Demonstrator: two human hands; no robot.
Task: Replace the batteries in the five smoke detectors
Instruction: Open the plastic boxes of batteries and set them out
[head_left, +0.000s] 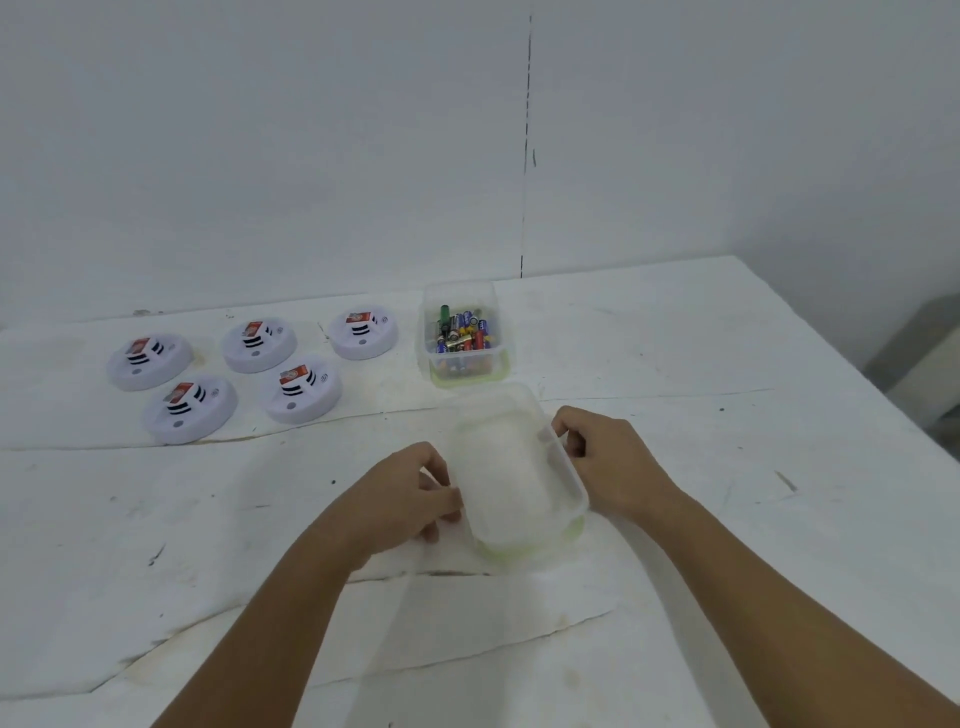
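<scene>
Both hands, left hand (415, 493) and right hand (608, 457), grip the seemingly empty clear tub (519, 467); park it level at six o'clock of the battery box (464, 338).

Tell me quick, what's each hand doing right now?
Left hand: grips the empty tub's left side.
Right hand: grips its right rim.

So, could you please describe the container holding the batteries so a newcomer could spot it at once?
Start at the white table and look toward the back edge, right of the five smoke detectors. The battery container is the clear tub there; unlike the empty tub both hands hold, it's full of colourful batteries.
</scene>
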